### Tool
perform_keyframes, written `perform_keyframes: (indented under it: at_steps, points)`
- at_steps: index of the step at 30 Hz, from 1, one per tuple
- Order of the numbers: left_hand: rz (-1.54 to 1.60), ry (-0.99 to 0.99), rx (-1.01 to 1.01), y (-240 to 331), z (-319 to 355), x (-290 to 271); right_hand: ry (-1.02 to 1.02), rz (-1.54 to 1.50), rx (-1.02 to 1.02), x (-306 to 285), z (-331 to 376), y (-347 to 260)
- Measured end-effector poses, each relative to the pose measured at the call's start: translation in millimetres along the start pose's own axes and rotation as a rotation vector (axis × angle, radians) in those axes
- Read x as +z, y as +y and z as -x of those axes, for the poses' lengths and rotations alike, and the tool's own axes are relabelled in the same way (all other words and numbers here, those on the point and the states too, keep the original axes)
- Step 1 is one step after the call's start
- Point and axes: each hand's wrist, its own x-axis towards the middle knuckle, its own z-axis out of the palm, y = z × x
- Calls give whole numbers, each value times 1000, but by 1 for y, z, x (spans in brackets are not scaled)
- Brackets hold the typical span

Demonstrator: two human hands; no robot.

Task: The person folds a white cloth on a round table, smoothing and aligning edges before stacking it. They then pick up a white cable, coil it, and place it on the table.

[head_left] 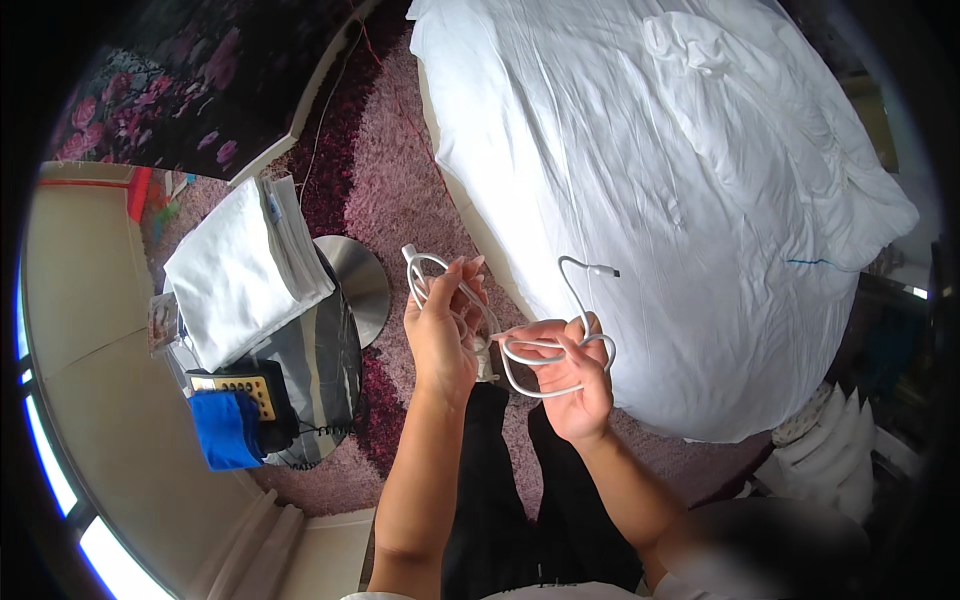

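A white USB charging cable (528, 391) runs between my two hands in loose loops. My left hand (442, 325) is closed on one part of it, and a small loop with a white plug end (409, 252) sticks out past the thumb. To the right, my right hand (578, 378) has its palm turned up, with thumb and fingers closed on the looped cable. From that hand a free length curves up to a plug with a dark tip (606, 271), seen against the white bedding. Part of the cable is hidden behind my fingers.
A bed with rumpled white bedding (640, 180) fills the right. At left a round table (330, 385) carries folded white cloths (245, 270), a dark telephone (275, 400) and a blue cloth (225, 430). Purple-pink carpet (390, 150) lies below.
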Motion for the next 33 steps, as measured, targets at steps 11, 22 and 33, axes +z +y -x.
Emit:
perform_keyframes:
  at_steps: [11,22,33]
  points:
    - [-413,169,158,28,-44,4,-245,236,-57,19,-14,-12]
    - [-522,-472,-225,-2,-5,5,82,85,217,12,-79,-35]
    - [-559,-635,-146,-16,36,7,-97,1125,-204,-7,-109,-2]
